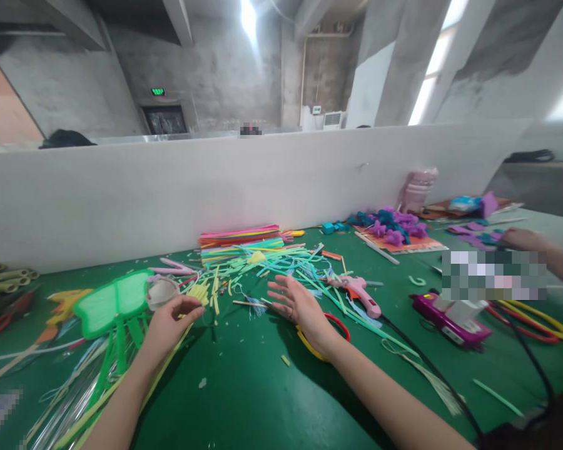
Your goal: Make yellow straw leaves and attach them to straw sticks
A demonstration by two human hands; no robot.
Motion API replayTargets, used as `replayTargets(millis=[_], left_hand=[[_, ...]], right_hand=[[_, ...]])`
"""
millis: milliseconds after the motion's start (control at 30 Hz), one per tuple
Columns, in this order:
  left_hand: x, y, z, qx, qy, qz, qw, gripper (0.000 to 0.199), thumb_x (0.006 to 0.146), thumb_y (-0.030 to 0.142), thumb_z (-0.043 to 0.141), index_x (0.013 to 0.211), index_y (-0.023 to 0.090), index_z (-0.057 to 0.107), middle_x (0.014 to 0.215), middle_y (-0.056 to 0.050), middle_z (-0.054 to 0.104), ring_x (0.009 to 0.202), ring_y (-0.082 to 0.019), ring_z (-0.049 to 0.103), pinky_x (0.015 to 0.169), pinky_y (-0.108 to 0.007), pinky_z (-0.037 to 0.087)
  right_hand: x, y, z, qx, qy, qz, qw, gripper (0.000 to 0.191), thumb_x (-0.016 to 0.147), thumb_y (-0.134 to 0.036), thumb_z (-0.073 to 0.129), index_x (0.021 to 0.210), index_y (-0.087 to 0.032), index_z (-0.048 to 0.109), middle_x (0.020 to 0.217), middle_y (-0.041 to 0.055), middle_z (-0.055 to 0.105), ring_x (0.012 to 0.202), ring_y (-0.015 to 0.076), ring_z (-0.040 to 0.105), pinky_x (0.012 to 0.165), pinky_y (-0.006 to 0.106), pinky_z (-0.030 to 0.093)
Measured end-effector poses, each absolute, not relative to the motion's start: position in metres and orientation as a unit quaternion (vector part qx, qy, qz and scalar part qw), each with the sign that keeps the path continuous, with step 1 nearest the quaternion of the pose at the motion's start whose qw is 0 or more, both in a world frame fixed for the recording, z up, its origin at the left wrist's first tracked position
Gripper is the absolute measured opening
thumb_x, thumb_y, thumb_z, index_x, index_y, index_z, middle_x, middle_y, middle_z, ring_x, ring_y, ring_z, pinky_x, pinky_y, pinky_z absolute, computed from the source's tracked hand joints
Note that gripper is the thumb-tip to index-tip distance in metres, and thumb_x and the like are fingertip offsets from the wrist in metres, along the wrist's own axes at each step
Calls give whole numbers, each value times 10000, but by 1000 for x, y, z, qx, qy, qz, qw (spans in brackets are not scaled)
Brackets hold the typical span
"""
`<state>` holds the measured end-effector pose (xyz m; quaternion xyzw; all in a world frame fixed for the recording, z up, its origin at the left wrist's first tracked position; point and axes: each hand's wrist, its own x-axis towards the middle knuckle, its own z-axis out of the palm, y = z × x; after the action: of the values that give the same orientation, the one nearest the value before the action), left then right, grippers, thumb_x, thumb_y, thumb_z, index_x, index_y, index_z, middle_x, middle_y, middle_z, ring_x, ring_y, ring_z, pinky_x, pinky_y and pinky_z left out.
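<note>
Green tabletop (248, 394): the right hand (303, 309), grip spread, overlaps red-and-yellow handles (343, 326); the left hand (173, 322) curls near yellow strips (198, 292), any pinch unclear

Craft workshop: pink glue gun (368, 301)

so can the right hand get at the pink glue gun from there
Probably yes: the right hand looks empty, the pink glue gun lies close on its right, and nothing tall stands between them.

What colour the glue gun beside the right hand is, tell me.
The glue gun is mostly pink, with an orange-red part; head view.
</note>
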<state>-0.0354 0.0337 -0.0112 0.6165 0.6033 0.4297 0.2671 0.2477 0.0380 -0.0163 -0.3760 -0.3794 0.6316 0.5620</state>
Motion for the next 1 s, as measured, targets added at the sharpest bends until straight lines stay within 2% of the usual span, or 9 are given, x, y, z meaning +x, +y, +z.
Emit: replayTargets(millis=[400,467,567,633,800,933,1000], left_hand=[[-57,36,-10,599,634,429,234,377,617,460,770,776,183,570,740,-6,629,705,-191,622,666,-290,460],[-52,33,-6,596,634,430,241,387,601,469,778,748,187,556,708,7,604,680,-186,607,643,-287,452],[-33,26,1,591,597,439,319,386,573,441,800,743,196,554,701,21,577,677,-178,592,613,-271,456],[-16,20,4,578,568,445,381,377,577,400,810,779,199,563,725,18,598,723,-177,604,661,-274,473],[17,4,4,570,494,390,527,460,682,391,764,1075,203,615,877,-41,652,828,-204,641,717,-305,499],[25,-1,1,542,481,354,591,442,817,530,592,1093,197,677,912,-97,723,884,-242,672,779,-351,511],[25,0,-2,518,485,354,610,480,841,569,535,1073,180,695,895,-110,741,828,-244,693,776,-365,517]], right_hand=[[246,43,-25,-407,-397,611,550,423,835,-576,557,1035,-208,613,1036,83,686,909,194,674,780,320,538],[243,41,-21,-398,-407,620,540,436,830,-567,571,1074,-206,598,1047,89,687,914,199,674,769,325,537],[237,35,-13,-365,-435,632,528,479,810,-508,632,1185,-223,540,1084,82,685,949,198,666,772,328,531],[234,32,-8,-347,-444,627,537,499,794,-466,665,1213,-239,515,1064,63,693,930,188,671,762,314,528],[241,36,-1,-333,-409,619,582,418,816,-470,628,1151,-233,547,937,36,706,782,152,684,636,244,523],[248,49,-2,-367,-422,564,608,577,753,-492,676,1220,-223,468,835,11,683,551,116,606,423,198,445],[249,53,-6,-396,-442,533,604,687,748,-517,665,1300,-225,379,892,26,662,548,128,593,404,219,447]])
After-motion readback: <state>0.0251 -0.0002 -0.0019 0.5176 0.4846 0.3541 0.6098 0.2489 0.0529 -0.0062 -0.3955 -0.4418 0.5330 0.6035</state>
